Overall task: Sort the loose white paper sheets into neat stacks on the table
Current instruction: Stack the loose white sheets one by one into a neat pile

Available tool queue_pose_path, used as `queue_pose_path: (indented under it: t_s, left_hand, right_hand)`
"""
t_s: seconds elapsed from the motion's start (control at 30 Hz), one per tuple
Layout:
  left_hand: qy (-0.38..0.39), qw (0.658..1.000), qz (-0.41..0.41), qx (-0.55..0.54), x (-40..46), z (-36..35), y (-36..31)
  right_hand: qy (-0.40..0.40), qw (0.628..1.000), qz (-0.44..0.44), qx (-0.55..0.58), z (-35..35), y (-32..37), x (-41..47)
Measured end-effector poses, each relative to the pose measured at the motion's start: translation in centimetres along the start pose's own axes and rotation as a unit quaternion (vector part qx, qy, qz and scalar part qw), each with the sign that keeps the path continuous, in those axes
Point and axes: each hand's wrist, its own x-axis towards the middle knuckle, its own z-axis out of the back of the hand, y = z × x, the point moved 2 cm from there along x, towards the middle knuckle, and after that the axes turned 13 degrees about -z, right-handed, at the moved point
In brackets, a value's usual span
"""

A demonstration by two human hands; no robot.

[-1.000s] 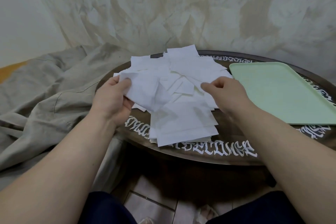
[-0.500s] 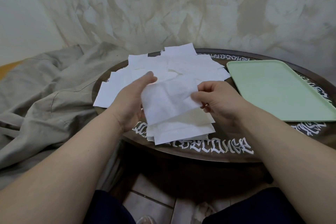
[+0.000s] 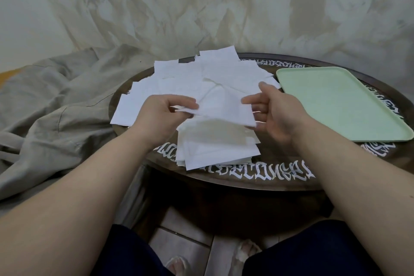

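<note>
Left hand [image 3: 161, 111] pinched one sheet [image 3: 224, 108] right over my near stack [image 3: 215, 148]; right hand [image 3: 272, 111] was loose at its edge.

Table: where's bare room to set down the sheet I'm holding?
The green tray on the right is bare, as is the dark table strip between it and the near stack. The loose sheets crowd the middle and left.

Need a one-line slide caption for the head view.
Left hand pinches a white sheet over the near stack; right hand open beside it.
</note>
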Motion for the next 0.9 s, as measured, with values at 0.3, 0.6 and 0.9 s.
queue_pose_path:
  t_s: [0.3,0.6,0.9]
  left_hand:
    - [0.050,0.981,0.169,-0.087,-1.1,-1.0,1.7]
    - [0.027,0.986,0.162,0.000,-0.4,-0.5,1.4]
    - [-0.011,0.979,0.192,0.074,-1.5,-1.6,1.4]
  right_hand:
    - [-0.064,0.966,0.032,-0.249,0.8,-1.8,0.8]
    - [-0.093,0.971,0.059,-0.213,1.4,0.2,1.3]
    - [-0.149,0.943,0.072,-0.290,1.4,-2.0,0.7]
